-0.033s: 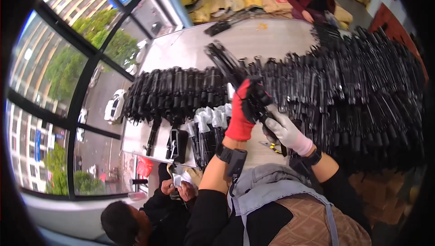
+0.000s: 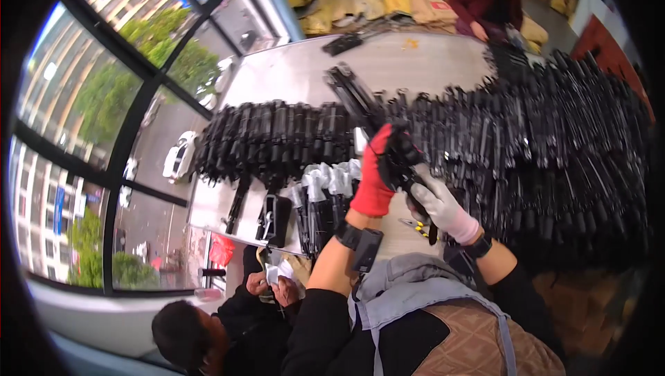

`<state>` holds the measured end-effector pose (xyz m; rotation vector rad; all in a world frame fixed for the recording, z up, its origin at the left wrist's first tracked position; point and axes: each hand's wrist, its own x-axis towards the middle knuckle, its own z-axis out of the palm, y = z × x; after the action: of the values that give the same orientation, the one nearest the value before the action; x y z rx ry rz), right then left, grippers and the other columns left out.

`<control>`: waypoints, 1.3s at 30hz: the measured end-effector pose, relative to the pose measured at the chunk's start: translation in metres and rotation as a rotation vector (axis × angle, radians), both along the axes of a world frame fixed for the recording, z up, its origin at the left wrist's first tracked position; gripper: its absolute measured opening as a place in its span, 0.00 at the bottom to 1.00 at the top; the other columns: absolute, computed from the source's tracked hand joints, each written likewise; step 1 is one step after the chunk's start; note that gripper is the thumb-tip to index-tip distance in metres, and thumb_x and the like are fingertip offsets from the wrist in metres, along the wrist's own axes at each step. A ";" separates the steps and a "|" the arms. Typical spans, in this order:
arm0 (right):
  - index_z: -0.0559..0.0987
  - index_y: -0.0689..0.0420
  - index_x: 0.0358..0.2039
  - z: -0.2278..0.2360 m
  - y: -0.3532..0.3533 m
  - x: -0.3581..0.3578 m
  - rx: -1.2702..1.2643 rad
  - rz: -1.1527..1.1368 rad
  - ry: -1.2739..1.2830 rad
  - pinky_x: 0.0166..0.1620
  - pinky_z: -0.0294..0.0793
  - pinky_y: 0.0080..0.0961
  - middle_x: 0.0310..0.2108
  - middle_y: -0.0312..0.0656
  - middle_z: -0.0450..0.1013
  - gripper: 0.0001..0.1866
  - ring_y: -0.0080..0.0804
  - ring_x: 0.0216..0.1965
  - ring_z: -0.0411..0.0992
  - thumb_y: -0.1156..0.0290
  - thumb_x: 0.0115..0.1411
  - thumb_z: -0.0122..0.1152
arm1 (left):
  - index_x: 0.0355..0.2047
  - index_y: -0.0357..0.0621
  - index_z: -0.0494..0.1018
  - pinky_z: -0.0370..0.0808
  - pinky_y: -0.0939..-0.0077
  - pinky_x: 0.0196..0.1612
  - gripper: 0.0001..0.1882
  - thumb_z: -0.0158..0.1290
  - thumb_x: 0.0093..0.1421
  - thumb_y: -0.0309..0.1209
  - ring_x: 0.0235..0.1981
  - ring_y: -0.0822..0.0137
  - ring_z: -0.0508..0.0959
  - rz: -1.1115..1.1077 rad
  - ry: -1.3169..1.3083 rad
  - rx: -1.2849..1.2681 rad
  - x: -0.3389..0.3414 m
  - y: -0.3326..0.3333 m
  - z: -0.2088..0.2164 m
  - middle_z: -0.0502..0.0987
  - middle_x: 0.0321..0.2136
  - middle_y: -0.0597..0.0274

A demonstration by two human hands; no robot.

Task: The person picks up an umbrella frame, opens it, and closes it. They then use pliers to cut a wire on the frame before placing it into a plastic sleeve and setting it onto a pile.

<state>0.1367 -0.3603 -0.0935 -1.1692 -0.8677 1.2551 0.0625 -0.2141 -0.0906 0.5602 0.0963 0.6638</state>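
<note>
My left hand [image 2: 375, 180], in a red glove with dark fingers, is closed round the middle of a folded bundle of black rods [image 2: 352, 97]. The bundle slants up and to the left above the table, its far end in the air. My right hand [image 2: 443, 204], in a white glove with a pink cuff, closes on the bundle's lower end, where a dark rounded part points toward me. My fingers hide much of the middle. Yellow-and-black pliers [image 2: 418, 226] lie on the table just below my hands.
Similar black folded pieces [image 2: 277, 133] lie in a row at left, with a large pile [image 2: 526, 147] at right. White-wrapped pieces [image 2: 322, 199] stand near a black box [image 2: 278, 221]. One person [image 2: 485, 2] sits at the far side, another [image 2: 208, 338] at lower left, handling something white.
The whole view has shifted slightly, moving the scene a little to the right. Both hands keep their hold on the black bundle, with little other visible movement.
</note>
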 end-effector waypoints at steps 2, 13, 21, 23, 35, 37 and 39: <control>0.70 0.59 0.41 -0.009 0.007 -0.008 0.023 0.030 0.053 0.22 0.62 0.15 0.24 0.33 0.67 0.16 0.16 0.18 0.63 0.57 0.68 0.47 | 0.48 0.41 0.71 0.73 0.71 0.30 0.18 0.46 0.67 0.41 0.24 0.70 0.70 0.063 0.012 0.013 -0.003 0.004 -0.002 0.66 0.23 0.69; 0.72 0.60 0.43 0.009 0.071 0.020 0.424 -0.453 -0.452 0.25 0.59 0.13 0.23 0.31 0.67 0.15 0.14 0.23 0.63 0.61 0.70 0.45 | 0.40 0.43 0.72 0.74 0.77 0.34 0.15 0.57 0.61 0.40 0.26 0.73 0.75 0.341 0.135 0.173 0.035 -0.016 0.061 0.75 0.26 0.66; 0.71 0.62 0.52 0.007 0.083 0.021 0.387 -0.311 -0.235 0.36 0.68 0.16 0.36 0.33 0.72 0.17 0.16 0.34 0.67 0.65 0.70 0.44 | 0.38 0.41 0.72 0.70 0.82 0.31 0.11 0.56 0.62 0.36 0.27 0.78 0.73 0.464 0.360 0.443 0.031 0.003 0.041 0.75 0.25 0.68; 0.71 0.62 0.52 0.017 0.067 0.011 0.384 -0.296 -0.055 0.37 0.68 0.16 0.37 0.32 0.72 0.17 0.17 0.35 0.67 0.65 0.70 0.45 | 0.38 0.41 0.72 0.69 0.82 0.31 0.11 0.56 0.63 0.35 0.28 0.78 0.73 0.466 0.338 0.426 0.034 0.004 0.036 0.75 0.26 0.68; 0.72 0.62 0.40 -0.005 -0.032 0.068 0.201 -0.112 -0.234 0.15 0.56 0.16 0.19 0.35 0.67 0.17 0.18 0.12 0.61 0.58 0.67 0.50 | 0.66 0.48 0.54 0.59 0.64 0.63 0.38 0.51 0.62 0.52 0.63 0.61 0.61 0.563 0.043 0.181 -0.058 0.105 0.039 0.60 0.63 0.55; 0.72 0.62 0.40 -0.008 -0.072 0.071 0.145 -0.037 -0.192 0.16 0.56 0.16 0.20 0.35 0.68 0.19 0.18 0.13 0.61 0.56 0.67 0.50 | 0.65 0.50 0.56 0.63 0.56 0.61 0.40 0.48 0.60 0.60 0.62 0.55 0.64 0.331 -0.201 0.137 -0.086 0.148 0.065 0.59 0.64 0.52; 0.72 0.63 0.40 -0.022 -0.097 0.077 0.003 0.071 -0.171 0.15 0.56 0.16 0.19 0.35 0.69 0.23 0.17 0.12 0.60 0.51 0.65 0.50 | 0.62 0.49 0.60 0.65 0.52 0.59 0.40 0.48 0.59 0.62 0.60 0.51 0.65 0.089 -0.399 0.223 -0.069 0.175 0.079 0.59 0.64 0.49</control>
<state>0.2142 -0.4577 -0.1153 -1.2662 -1.0455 1.2230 -0.0065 -0.0390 -0.0111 0.6296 -0.3320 0.8679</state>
